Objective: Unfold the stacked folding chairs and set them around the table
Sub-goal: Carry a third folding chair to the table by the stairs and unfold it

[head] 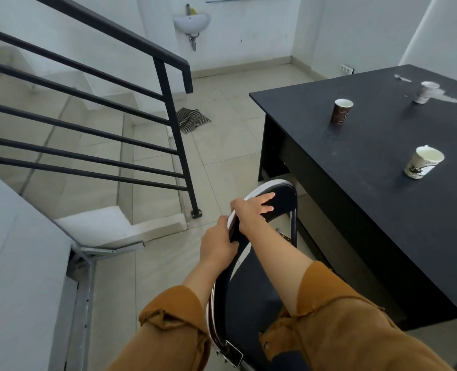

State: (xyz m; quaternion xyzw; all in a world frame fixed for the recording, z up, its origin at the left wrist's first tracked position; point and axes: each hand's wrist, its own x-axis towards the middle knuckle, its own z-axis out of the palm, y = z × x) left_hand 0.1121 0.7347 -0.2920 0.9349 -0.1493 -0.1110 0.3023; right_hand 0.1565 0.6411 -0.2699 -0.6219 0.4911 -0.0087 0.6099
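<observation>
A folding chair (pixel 283 195) with a dark padded back, dark seat and chrome tube frame stands in front of me, close to the left edge of the black table (pixel 382 188). My left hand (pixel 218 246) grips the chrome frame at the side of the backrest. Over the top of the dark backrest pad lies my right hand (pixel 251 210), fingers spread across it and pressing on it. The seat shows below my forearms, partly hidden by my brown sleeves. I cannot see the chair's legs.
Three paper cups (pixel 341 111) (pixel 424 162) (pixel 425 91) stand on the table. A black stair railing (pixel 173 113) guards a stairwell on the left. A striped cloth (pixel 192 119) lies on the tiled floor. A wall sink (pixel 192 21) hangs at the back.
</observation>
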